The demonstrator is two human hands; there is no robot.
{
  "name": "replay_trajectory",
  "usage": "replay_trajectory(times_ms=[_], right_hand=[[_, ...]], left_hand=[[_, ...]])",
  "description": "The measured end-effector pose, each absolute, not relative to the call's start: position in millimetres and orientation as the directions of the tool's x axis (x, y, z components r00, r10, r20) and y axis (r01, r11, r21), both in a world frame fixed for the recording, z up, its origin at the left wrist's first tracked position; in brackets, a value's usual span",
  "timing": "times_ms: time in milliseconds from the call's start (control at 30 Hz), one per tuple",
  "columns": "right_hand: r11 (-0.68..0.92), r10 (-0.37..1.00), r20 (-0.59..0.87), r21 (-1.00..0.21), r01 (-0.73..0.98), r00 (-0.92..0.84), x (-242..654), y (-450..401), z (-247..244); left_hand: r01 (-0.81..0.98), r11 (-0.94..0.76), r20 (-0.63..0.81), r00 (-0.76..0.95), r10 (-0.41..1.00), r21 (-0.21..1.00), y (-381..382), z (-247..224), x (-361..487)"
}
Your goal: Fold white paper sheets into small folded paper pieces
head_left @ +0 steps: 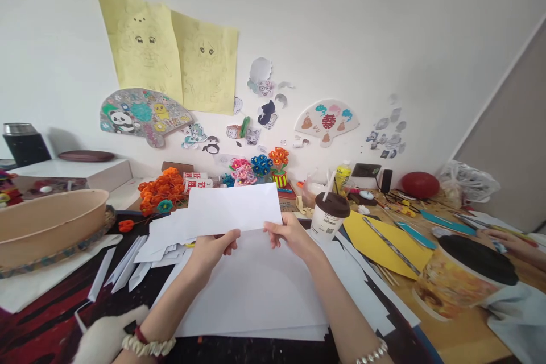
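A white sheet of paper (234, 207), wider than it is tall, is held up above the table. My left hand (211, 253) grips its lower edge, with the thumb in front and the fingers partly hidden behind. At the lower right corner, my right hand (292, 234) pinches the same sheet between thumb and fingers. Beneath both hands lies a stack of larger white paper (256, 290). To the left of my left hand are several smaller white paper pieces (164, 233) in a pile and some folded paper strips (128, 261).
A lidded drink cup (327, 219) with a straw stands beside my right hand. Further right are yellow card (375, 239) and a patterned paper bucket (463, 278), near another person's hand (507, 242). A beige basin (51, 227) sits left, and orange handmade flowers (164, 190) lie behind the paper.
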State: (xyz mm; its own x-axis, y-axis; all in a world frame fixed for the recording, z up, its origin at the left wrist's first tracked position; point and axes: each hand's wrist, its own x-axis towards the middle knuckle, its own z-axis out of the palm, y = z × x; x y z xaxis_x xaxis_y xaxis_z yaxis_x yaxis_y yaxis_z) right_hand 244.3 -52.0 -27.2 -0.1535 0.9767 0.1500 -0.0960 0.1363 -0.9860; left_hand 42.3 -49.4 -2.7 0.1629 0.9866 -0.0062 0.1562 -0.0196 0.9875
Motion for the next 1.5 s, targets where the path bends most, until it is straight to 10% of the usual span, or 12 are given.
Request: replay_trajectory(times_ms=[633, 1500], right_hand=[[0.121, 0.920, 0.116, -0.993, -0.010, -0.374, 221, -50, -40], [0.176, 0.968, 0.183, -0.983, -0.055, -0.170, 234, -49, -35]], left_hand=[[0.140, -0.050, 0.010, 0.271, 0.963, 0.989, -57, -15, 56], [0.209, -0.099, 0.080, 0.101, 0.992, 0.973, -25, 4, 10]])
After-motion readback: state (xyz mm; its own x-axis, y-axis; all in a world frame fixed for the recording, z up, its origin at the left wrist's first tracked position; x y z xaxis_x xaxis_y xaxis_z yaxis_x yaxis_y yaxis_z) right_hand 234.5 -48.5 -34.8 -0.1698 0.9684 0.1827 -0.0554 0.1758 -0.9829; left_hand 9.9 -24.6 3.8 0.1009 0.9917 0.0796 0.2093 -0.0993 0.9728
